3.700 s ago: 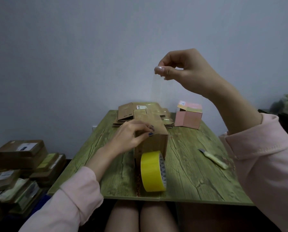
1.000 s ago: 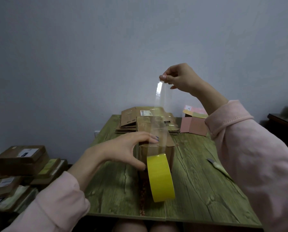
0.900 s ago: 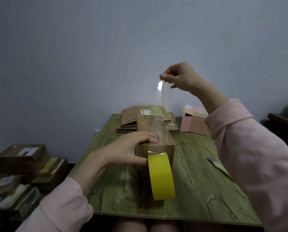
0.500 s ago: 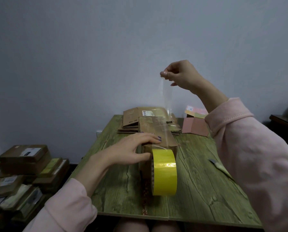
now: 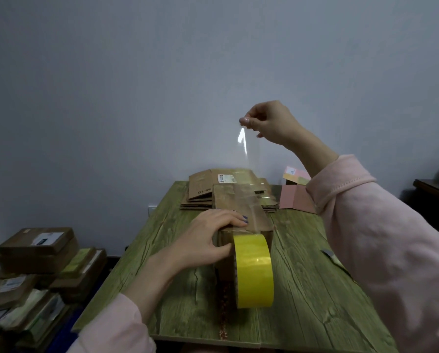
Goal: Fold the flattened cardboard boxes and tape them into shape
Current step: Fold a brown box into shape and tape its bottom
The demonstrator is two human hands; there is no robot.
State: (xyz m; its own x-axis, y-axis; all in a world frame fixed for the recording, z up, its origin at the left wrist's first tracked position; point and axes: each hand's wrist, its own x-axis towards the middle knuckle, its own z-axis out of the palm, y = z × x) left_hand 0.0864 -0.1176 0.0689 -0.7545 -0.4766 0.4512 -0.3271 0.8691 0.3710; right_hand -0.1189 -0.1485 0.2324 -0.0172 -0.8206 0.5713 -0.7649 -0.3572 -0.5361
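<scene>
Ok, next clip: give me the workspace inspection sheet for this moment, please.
Surface: green wood-grain table.
Job's things: folded cardboard box near the middle; yellow tape roll standing on edge just in front of it; clear tape strip stretched up from the roll; flattened boxes stacked at the far end.
Clutter: pink box at the far right; cutter-like tool beside the right sleeve, partly hidden.
Grippers: left hand rests on the cardboard box, fingers across its top; right hand, raised, pinches the strip's upper end.
Cables: nothing seen.
Surroundings: plain wall behind; stacked parcels on the floor at left; dark furniture at right.
</scene>
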